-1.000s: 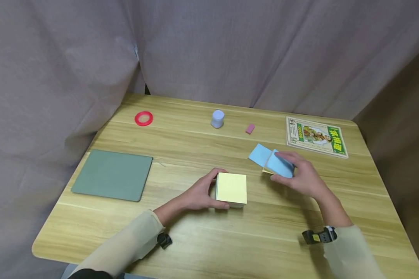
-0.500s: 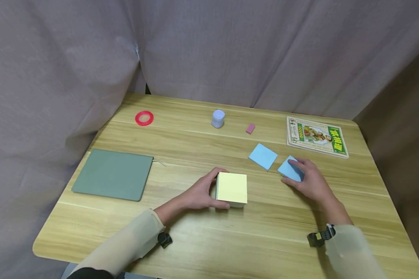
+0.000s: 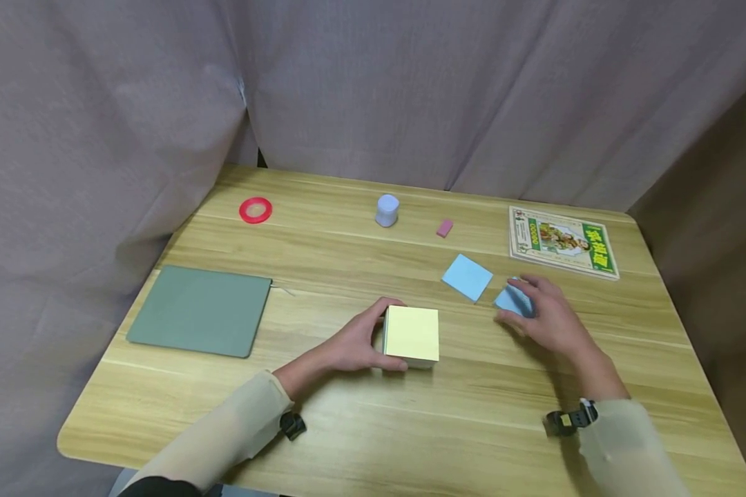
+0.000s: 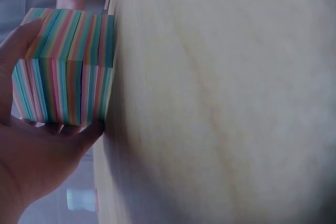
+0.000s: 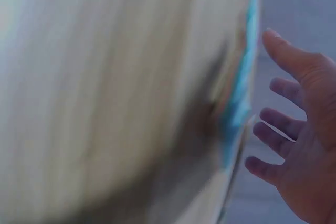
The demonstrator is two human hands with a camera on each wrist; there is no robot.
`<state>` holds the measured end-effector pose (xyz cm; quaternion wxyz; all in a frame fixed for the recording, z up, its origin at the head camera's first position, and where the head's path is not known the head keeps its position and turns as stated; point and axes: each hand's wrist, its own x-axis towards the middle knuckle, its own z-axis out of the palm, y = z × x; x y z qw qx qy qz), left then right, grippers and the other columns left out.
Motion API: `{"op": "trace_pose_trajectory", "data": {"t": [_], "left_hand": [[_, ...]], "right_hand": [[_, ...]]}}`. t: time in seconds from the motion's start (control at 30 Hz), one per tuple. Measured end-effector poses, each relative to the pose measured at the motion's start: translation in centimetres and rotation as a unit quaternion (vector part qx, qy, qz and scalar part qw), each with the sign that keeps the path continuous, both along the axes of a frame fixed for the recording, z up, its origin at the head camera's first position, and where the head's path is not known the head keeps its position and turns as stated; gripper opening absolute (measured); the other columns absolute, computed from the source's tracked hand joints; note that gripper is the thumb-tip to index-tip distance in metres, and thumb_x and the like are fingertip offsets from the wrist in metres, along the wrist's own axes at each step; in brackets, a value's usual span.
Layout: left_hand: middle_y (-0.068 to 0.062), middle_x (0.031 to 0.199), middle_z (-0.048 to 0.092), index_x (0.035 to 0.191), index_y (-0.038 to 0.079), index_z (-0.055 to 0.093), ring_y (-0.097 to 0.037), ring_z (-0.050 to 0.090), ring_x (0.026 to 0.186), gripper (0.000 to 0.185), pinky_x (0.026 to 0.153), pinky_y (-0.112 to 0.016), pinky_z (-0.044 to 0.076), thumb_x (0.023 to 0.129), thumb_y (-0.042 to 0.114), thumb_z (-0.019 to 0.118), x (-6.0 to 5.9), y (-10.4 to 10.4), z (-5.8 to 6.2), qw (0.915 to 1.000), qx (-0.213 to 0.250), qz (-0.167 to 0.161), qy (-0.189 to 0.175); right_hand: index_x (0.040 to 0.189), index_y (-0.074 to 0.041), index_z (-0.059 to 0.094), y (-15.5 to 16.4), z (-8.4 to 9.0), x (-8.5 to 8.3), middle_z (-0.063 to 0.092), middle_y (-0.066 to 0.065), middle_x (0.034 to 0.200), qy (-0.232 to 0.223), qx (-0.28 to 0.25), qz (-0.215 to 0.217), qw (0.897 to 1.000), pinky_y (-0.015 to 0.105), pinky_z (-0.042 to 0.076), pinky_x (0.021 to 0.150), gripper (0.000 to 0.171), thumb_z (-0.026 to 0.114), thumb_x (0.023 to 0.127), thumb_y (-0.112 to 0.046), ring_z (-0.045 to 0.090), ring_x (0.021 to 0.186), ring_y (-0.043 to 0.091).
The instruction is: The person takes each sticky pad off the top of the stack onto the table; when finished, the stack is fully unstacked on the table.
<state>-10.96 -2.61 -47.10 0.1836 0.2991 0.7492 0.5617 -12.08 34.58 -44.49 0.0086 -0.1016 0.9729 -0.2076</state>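
A thick block of sticky notes (image 3: 412,333), yellow on top, sits near the middle of the table. My left hand (image 3: 356,346) grips it from the left, thumb on the near side and fingers on the far side. The left wrist view shows the many-coloured striped edges of the note block (image 4: 68,72). On the right, a small blue sticky note pad (image 3: 512,301) lies on the table, partly hidden beneath my right hand (image 3: 552,319). In the right wrist view the fingers (image 5: 283,121) are spread and stand apart from the blue pad (image 5: 241,90). Another blue pad (image 3: 467,277) lies just left of it.
A green notebook (image 3: 202,310) lies at the left. Along the back are a red tape ring (image 3: 255,210), a pale lilac cylinder (image 3: 387,210), a pink eraser-like block (image 3: 444,228) and a printed booklet (image 3: 562,241). Grey curtains (image 3: 373,90) border the table.
My right hand held a blue pad tilted over the other one, then moved it right and set it down. Now its fingers have let go and lifted slightly. The left hand has stayed put.
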Motion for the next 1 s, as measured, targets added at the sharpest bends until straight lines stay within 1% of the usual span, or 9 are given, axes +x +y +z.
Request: {"op": "trace_pose_trajectory", "data": {"t": [0.1, 0.2, 0.3, 0.43, 0.53, 0.63, 0.77, 0.9, 1.0], "left_hand": [[0.007, 0.124, 0.056, 0.137, 0.024, 0.041, -0.013, 0.053, 0.116, 0.088, 0.102, -0.036, 0.038, 0.066, 0.020, 0.093, -0.1, -0.1, 0.0, 1.0000, 0.003, -0.002, 0.002], [0.007, 0.123, 0.057, 0.138, 0.023, 0.041, -0.012, 0.053, 0.114, 0.089, 0.102, -0.035, 0.038, 0.066, 0.019, 0.093, -0.1, -0.1, 0.0, 1.0000, 0.002, -0.004, 0.002], [0.006, 0.124, 0.057, 0.138, 0.022, 0.040, -0.012, 0.053, 0.115, 0.090, 0.102, -0.036, 0.038, 0.066, 0.018, 0.093, -0.1, -0.1, 0.0, 1.0000, 0.000, -0.006, 0.003], [0.004, 0.128, 0.056, 0.140, 0.022, 0.039, -0.015, 0.052, 0.117, 0.090, 0.103, -0.041, 0.039, 0.067, 0.019, 0.092, 0.0, -0.2, 0.1, 0.9999, -0.002, -0.011, 0.008], [0.004, 0.128, 0.055, 0.141, 0.023, 0.038, -0.016, 0.053, 0.112, 0.091, 0.099, -0.044, 0.042, 0.068, 0.021, 0.092, 0.0, -0.2, 0.3, 0.9999, -0.009, -0.012, 0.008], [0.005, 0.129, 0.055, 0.142, 0.025, 0.038, -0.015, 0.054, 0.109, 0.091, 0.097, -0.043, 0.044, 0.068, 0.025, 0.092, 0.0, -0.2, 0.3, 0.9998, -0.017, -0.012, 0.005], [0.008, 0.127, 0.055, 0.141, 0.026, 0.039, -0.013, 0.054, 0.108, 0.089, 0.097, -0.040, 0.044, 0.069, 0.026, 0.091, -0.1, -0.3, 0.2, 0.9997, -0.021, -0.012, 0.007], [0.008, 0.127, 0.055, 0.139, 0.026, 0.040, -0.012, 0.054, 0.110, 0.088, 0.098, -0.038, 0.043, 0.068, 0.023, 0.092, -0.1, -0.3, 0.0, 0.9995, -0.023, -0.012, 0.016], [0.007, 0.129, 0.055, 0.140, 0.024, 0.039, -0.013, 0.053, 0.114, 0.090, 0.102, -0.037, 0.040, 0.068, 0.021, 0.092, -0.2, -0.2, 0.0, 0.9995, -0.023, -0.012, 0.017]], "right_hand": [[0.139, -0.004, 0.053, -2.5, 1.8, 0.3, 0.038, 0.026, 0.145, 0.011, -0.038, 0.030, 0.999, 0.068, 0.034, 0.095, 0.066, 0.074, 0.088, -0.038, 0.035, 0.130, 0.048], [0.140, -0.009, 0.054, -5.9, 3.6, 1.0, 0.040, 0.017, 0.147, 0.012, -0.076, 0.074, 0.994, 0.065, 0.036, 0.097, 0.061, 0.074, 0.088, -0.036, 0.036, 0.133, 0.042], [0.141, -0.018, 0.054, -9.4, 4.7, 2.1, 0.041, 0.007, 0.149, 0.009, -0.085, 0.133, 0.987, 0.061, 0.037, 0.101, 0.064, 0.074, 0.086, -0.043, 0.036, 0.136, 0.034], [0.145, -0.023, 0.049, -13.0, 5.0, 3.4, 0.036, 0.002, 0.154, 0.000, -0.061, 0.212, 0.975, 0.057, 0.035, 0.104, 0.077, 0.074, 0.081, -0.055, 0.033, 0.139, 0.029], [0.148, -0.021, 0.046, -14.5, 4.5, 3.9, 0.034, 0.004, 0.155, 0.000, -0.038, 0.256, 0.966, 0.053, 0.035, 0.106, 0.083, 0.077, 0.079, -0.054, 0.032, 0.139, 0.027], [0.147, -0.019, 0.046, -15.2, 4.0, 3.9, 0.036, 0.005, 0.154, 0.014, -0.021, 0.273, 0.962, 0.049, 0.037, 0.105, 0.082, 0.080, 0.078, -0.048, 0.036, 0.137, 0.025], [0.146, -0.019, 0.048, -15.3, 3.9, 3.7, 0.041, 0.005, 0.150, 0.026, -0.022, 0.272, 0.962, 0.046, 0.043, 0.099, 0.077, 0.080, 0.079, -0.042, 0.040, 0.133, 0.022], [0.144, -0.019, 0.050, -15.3, 4.2, 3.6, 0.044, 0.003, 0.146, 0.020, -0.024, 0.272, 0.962, 0.043, 0.045, 0.095, 0.076, 0.081, 0.079, -0.042, 0.043, 0.128, 0.020], [0.143, -0.020, 0.052, -15.0, 5.0, 3.5, 0.046, 0.001, 0.144, 0.004, -0.033, 0.261, 0.965, 0.042, 0.045, 0.093, 0.075, 0.082, 0.077, -0.040, 0.046, 0.124, 0.020]]}}
